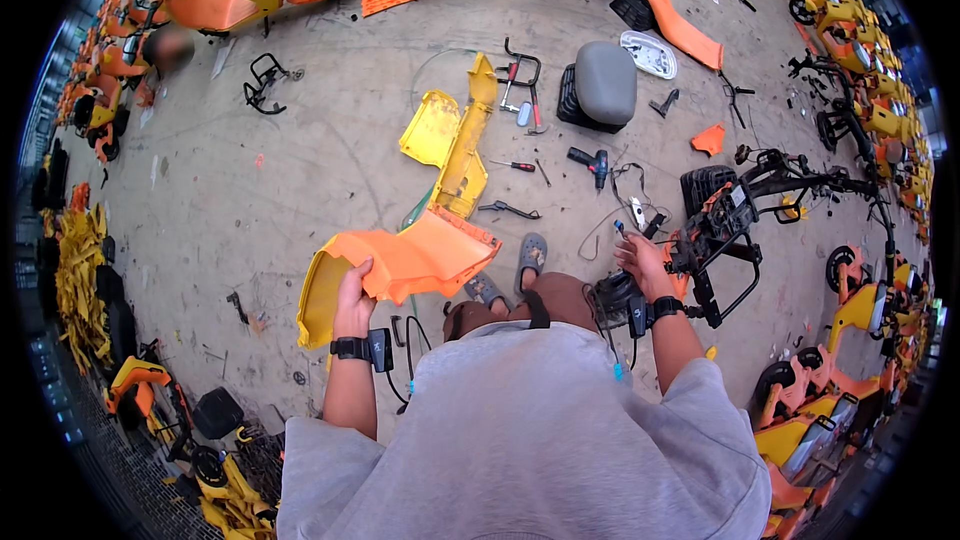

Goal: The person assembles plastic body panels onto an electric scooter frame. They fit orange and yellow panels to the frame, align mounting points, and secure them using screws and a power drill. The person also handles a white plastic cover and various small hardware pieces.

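head view: left hand (352,302) grips curved orange-yellow scooter panel (415,260).

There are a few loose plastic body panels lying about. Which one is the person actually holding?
The big orange panel with a yellow end, gripped by the left hand and raised off the concrete. The yellow panel beyond it and the small orange piece lie untouched on the floor.

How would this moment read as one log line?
left hand: holds orange body panel | right hand: on stripped scooter frame | nearby: yellow panel, grey seat
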A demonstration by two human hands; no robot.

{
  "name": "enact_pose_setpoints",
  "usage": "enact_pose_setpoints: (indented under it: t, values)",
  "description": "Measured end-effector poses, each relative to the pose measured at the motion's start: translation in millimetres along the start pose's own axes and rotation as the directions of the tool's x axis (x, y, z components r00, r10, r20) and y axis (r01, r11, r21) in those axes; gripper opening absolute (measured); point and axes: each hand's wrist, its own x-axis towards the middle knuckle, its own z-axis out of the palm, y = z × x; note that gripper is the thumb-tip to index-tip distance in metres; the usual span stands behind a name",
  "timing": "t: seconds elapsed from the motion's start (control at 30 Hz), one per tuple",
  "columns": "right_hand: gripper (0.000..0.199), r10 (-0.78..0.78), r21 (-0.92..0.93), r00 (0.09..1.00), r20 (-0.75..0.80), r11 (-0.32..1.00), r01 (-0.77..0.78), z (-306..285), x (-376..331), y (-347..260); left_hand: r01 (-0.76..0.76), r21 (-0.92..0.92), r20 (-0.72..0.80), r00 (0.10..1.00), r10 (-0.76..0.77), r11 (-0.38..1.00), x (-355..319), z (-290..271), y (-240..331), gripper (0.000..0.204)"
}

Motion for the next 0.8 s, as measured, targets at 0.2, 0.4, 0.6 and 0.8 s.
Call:
enact_pose_setpoints:
  t: [0.2, 0.4, 0.6, 0.8]
  values:
    - [0.027, 0.089, -0.210, 0.978, -0.188, 0.969, -0.129, -101, 18, 83, -0.051, -0.185, -0.208, 0.978, 0.012, 0.981, 13, -66, 6, 0.039]
    - [0.036, 0.273, -0.270, 0.916, -0.294, 0.895, -0.354, -144, 8, 129, -0.211, -0.084, -0.453, 0.879, 0.151, 0.974, 14, -163, -33, 0.042]
    - [0.030, 0.227, -0.346, 0.959, -0.170, 0.898, -0.274, -138, 47, 104, -0.281, -0.168, -0.481, 0.860, 0.170, 0.945, -37, -162, -47, 0.043]
    - [0.027, 0.084, -0.492, 0.996, 0.005, 0.868, -0.071, -79, 123, 49, -0.385, -0.133, -0.531, 0.806, 0.263, 0.913, -91, -124, -63, 0.046]
